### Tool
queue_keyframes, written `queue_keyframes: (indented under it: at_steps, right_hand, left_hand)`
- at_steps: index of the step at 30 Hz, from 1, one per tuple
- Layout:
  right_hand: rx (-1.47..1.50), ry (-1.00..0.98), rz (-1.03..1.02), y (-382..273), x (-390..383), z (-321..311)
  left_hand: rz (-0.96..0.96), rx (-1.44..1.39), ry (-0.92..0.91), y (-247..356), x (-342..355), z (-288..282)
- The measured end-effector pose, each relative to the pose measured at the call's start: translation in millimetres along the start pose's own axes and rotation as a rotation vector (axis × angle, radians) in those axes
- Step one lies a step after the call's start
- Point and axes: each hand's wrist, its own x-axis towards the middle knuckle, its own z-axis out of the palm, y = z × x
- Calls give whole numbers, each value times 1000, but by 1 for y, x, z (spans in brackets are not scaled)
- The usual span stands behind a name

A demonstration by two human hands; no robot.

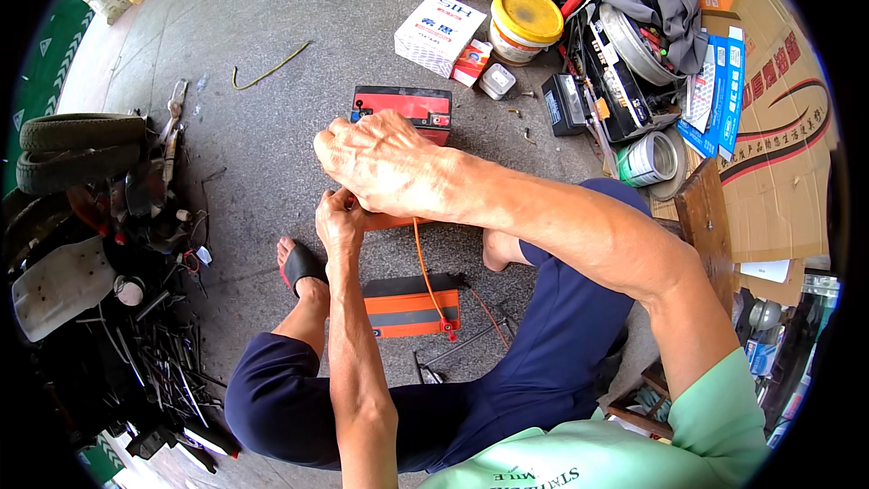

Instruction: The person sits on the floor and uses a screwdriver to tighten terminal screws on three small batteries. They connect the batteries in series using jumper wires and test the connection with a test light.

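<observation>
Between my feet, several batteries sit on the grey floor in a rough line. My right hand (385, 161) is closed in a fist shape over the middle orange battery (391, 221), its back hiding what the fingers grip. Just below it, my left hand (339, 225) pinches at that battery's left end, where a bit of red shows between the fingers. The farthest battery (407, 107), red and black, lies beyond my right hand. An orange wire (424, 267) runs from the middle battery to a red terminal piece on the nearest orange-and-grey battery (398, 318).
On the left lie tyres (81, 140) and heaped tools (172, 344). Ahead are a white box (439, 32) and a yellow-lidded bucket (525, 23). To the right stand a small black battery (566, 107), an open tin (647, 161) and a large cardboard sheet (774, 127).
</observation>
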Motion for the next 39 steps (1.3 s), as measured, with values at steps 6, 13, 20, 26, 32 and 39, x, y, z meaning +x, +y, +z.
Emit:
queue_keyframes:
  at_steps: [6, 13, 20, 26, 32, 39]
  right_hand:
    - [-93, -40, -83, 0, 4, -8]
    - [-57, -14, -95, -5, 2, -1]
    - [-9, -70, -86, 4, 6, -10]
    - [-62, -54, -112, 7, 6, -5]
    - [-81, -81, -68, -1, 12, -1]
    - [10, -72, -75, -7, 11, -2]
  left_hand:
    - [-15, 79, 28, 1, -2, 2]
    - [50, 116, 43, 7, -6, -1]
    - [28, 128, 130, -1, -11, 12]
    - [-18, 112, 152, 1, -13, 17]
    - [-19, 65, 179, 2, -17, 16]
    - [0, 187, 335, -6, -16, 31]
